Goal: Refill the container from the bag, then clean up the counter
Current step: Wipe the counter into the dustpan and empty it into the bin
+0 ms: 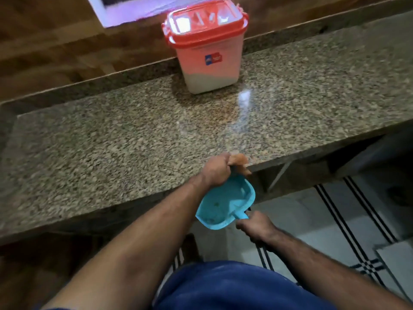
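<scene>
Two hands are working at the near edge of the granite counter (111,142): the left hand (218,170) is clutching an orange cloth (240,163), fingers curled round it, just above the blue dustpan (225,203). The right hand (257,227) is gripping the dustpan handle below the edge. The red-lidded container (207,54) is standing closed at the counter's far side.

The container (206,48) stands upright at the back of the worktop (111,135). Its red lid is closed. White powder fills only its bottom part.
</scene>
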A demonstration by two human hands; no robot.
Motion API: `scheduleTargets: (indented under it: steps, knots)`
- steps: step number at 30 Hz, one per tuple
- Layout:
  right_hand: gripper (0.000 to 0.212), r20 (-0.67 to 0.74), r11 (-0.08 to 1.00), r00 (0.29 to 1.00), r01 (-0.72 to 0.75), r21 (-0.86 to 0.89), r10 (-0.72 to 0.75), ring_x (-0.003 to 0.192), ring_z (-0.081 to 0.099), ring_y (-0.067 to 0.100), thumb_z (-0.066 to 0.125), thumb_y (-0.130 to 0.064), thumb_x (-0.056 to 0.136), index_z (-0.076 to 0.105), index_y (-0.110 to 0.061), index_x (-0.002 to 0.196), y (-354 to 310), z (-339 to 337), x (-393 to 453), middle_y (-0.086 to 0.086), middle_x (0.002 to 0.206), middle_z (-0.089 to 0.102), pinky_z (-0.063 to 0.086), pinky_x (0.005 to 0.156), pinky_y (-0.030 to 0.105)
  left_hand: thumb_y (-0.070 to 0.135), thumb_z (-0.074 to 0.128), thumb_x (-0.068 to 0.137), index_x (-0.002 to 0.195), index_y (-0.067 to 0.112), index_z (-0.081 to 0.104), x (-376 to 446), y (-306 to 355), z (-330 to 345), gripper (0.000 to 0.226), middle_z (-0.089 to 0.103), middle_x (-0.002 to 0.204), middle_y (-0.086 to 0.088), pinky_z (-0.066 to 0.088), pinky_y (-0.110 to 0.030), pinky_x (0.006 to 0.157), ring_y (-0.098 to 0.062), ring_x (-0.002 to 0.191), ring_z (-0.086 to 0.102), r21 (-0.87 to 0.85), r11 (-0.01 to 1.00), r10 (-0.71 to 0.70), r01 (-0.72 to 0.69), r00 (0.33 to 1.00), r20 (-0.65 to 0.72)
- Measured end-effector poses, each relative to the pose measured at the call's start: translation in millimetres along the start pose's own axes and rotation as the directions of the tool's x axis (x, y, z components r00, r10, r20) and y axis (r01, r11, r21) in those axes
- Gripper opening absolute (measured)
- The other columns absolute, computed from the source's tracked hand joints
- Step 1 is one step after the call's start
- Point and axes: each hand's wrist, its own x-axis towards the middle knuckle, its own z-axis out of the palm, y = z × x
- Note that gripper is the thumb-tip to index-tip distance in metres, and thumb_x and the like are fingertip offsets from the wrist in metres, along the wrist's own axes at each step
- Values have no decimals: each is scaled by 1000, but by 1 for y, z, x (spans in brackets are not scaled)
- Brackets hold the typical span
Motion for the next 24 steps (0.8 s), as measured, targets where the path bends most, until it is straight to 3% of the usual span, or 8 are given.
scheduleTargets:
  steps: [5, 8, 10, 13, 15, 17, 21, 24]
  knots:
    - [15, 56, 1000, 998, 18, 5, -18, 51, 47, 17, 68, -23, 82, 71, -16, 95, -9, 19, 9, 5, 70, 58, 35, 47, 30, 5, 60, 92, 113, 29, 80, -69, -95, -71, 37, 82, 90, 14, 65, -25, 87, -3, 84, 78, -373, 898, -331, 234, 917, -221]
    - [16, 61, 1000, 998, 17, 14, -18, 40, 39, 13, 68, -23, 81, 71, -15, 95, -18, 28, 13, 4, 67, 55, 30, 43, 25, 34, 56, 101, 111, 26, 70, -113, -129, -91, 19, 77, 98, -1, 59, -36, 81, -27, 89, 73, -423, 802, -593, 421, 645, -482]
    - [19, 71, 1000, 997, 15, 6, -16, 40, 39, 13, 67, -24, 81, 71, -15, 97, -24, 34, 15, 4, 67, 55, 30, 42, 23, 38, 51, 110, 106, 20, 68, -126, -137, -73, 25, 76, 99, -8, 56, -39, 75, -31, 86, 69, -442, 730, -683, 522, 532, -501]
    - [20, 66, 1000, 998, 9, 20, -11, 39, 39, 15, 66, -24, 76, 69, -14, 93, -33, 39, 16, 3, 66, 54, 30, 43, 24, 38, 44, 106, 112, 34, 80, -132, -111, -28, 36, 76, 103, 7, 63, -34, 69, -16, 88, 70, -345, 882, -466, 322, 709, -529]
    - [16, 63, 1000, 998, -2, 31, 0, 38, 38, 15, 65, -23, 73, 65, -14, 87, -35, 39, 17, 3, 65, 51, 29, 44, 23, 45, 47, 103, 115, 38, 82, -130, -82, -14, 37, 77, 111, 14, 60, -24, 81, -9, 100, 72, -377, 918, -295, 121, 844, -447]
    - [12, 61, 1000, 998, -6, 27, 4, 39, 37, 15, 65, -22, 73, 62, -16, 83, -36, 38, 15, 3, 64, 51, 28, 44, 23, 23, 52, 105, 125, 26, 76, -119, -68, -14, 31, 77, 119, 3, 57, -25, 92, -18, 108, 72, -385, 919, -217, 78, 918, -332]
    - [14, 44, 1000, 999, 12, -15, -11, 41, 40, 16, 65, -24, 73, 62, -16, 85, -34, 35, 12, 3, 66, 53, 30, 42, 22, 11, 47, 105, 116, 20, 66, -112, -60, -31, 24, 82, 100, -3, 68, -46, 76, -25, 86, 80, -516, 856, -223, 20, 916, -334]
    - [15, 31, 1000, 999, 12, -15, -12, 40, 40, 15, 66, -23, 76, 64, -15, 88, -32, 39, 10, 4, 68, 54, 30, 41, 21, 16, 49, 113, 108, 40, 65, -120, -51, -40, 29, 81, 104, 13, 65, -28, 68, -6, 85, 80, -564, 826, -309, 20, 852, -422]
